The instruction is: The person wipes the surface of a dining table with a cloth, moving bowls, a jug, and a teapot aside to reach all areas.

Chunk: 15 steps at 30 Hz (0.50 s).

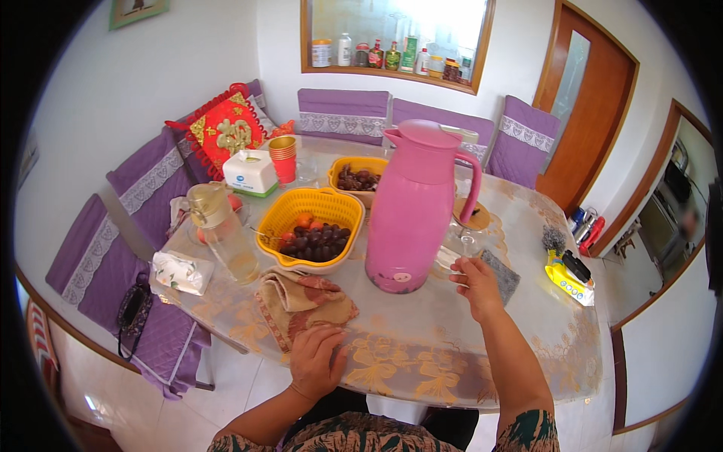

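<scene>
- Flask (410,215), big and pink, stands mid-table just left of my right hand (478,288), spout to the left, handle out to the right!
- That right hand now: fingers half curled, thumb close to the forefinger, and whether they grasp anything I cannot tell.
- Just past those fingertips, something clear (468,244), too faint for me to make out.
- Grey cloth (503,276) right beside that hand, lying on its far right side.
- Over to my left hand (315,361), down by the near edge of the table (467,343), fingers relaxed at the border of the towel (297,297), clenched on nothing that I can see.
- The towel, tan and reddish, lies rumpled to the left of the flask's base.
- Behind it, a yellow basket (292,202) with dark fruit (320,242) inside, and a clear pitcher (230,245) on the basket's left.
- Away on the right, a yellow packet (565,282), with a scourer (553,239) behind it.
</scene>
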### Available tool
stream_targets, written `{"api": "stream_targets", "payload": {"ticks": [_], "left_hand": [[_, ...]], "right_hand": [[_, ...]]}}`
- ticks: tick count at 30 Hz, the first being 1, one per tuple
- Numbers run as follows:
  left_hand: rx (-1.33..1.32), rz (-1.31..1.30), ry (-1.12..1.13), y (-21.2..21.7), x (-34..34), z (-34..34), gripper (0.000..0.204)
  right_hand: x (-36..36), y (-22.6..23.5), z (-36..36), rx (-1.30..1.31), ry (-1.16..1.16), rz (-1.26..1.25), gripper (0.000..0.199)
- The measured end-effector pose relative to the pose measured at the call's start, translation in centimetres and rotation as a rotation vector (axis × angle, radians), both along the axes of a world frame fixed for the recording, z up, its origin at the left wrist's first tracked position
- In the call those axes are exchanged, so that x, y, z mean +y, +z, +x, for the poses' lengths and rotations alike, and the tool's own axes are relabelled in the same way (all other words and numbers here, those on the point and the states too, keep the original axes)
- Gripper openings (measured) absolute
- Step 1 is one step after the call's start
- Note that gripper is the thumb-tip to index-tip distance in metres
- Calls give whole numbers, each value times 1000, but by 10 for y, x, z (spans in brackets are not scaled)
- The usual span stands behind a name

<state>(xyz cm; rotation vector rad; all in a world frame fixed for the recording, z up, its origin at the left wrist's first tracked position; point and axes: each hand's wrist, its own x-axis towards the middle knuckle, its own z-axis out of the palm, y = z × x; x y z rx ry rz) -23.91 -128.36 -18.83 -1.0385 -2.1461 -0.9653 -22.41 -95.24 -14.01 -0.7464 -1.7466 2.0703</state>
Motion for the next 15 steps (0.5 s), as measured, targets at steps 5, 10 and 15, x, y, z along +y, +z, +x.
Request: {"api": "stream_targets", "payload": {"ticks": [5,10,15], "left_hand": [[-167,107,-108,3,-8,-3,27],[-1297,870,-321,41,-2,-31,36],[-1629,1068,-402,53,0,-86,41]], "right_hand": [[7,3,0,-24,47,-6,20],[12,-4,5,-20,35,18,21],[-6,-2,4,28,-116,157,23]]}}
